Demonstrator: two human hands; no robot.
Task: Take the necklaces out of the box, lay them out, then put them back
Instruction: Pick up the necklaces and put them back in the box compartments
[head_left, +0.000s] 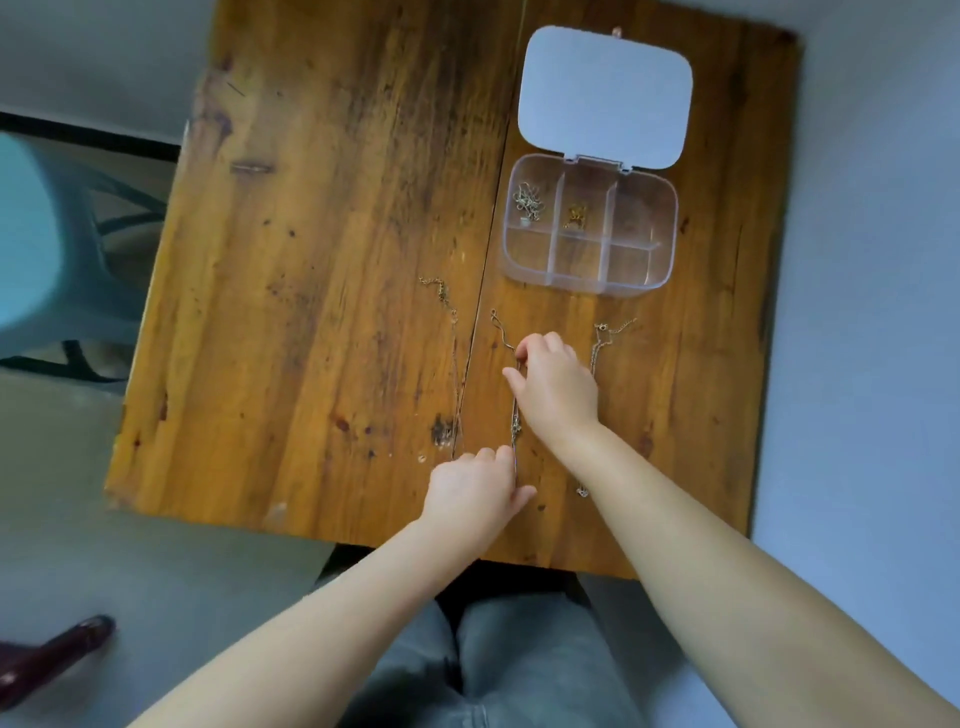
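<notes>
A clear plastic box (589, 283) with several compartments stands open at the table's far right, its white lid (605, 96) flat behind it. A silver necklace (527, 201) lies bunched in its back left cell and a gold one (575, 214) in the cell beside it. Three thin chains lie stretched on the wood: a left chain (449, 322), a middle chain (514, 415) and a right chain (597, 343). My right hand (556, 384) pinches the middle chain near its far end. My left hand (475, 493) pinches the same chain at its near end.
The wooden table (311, 260) has a seam running down its middle. A teal plastic chair (47, 244) stands to the left. A dark red shoe (57, 654) lies on the grey floor at lower left. My knees sit under the near table edge.
</notes>
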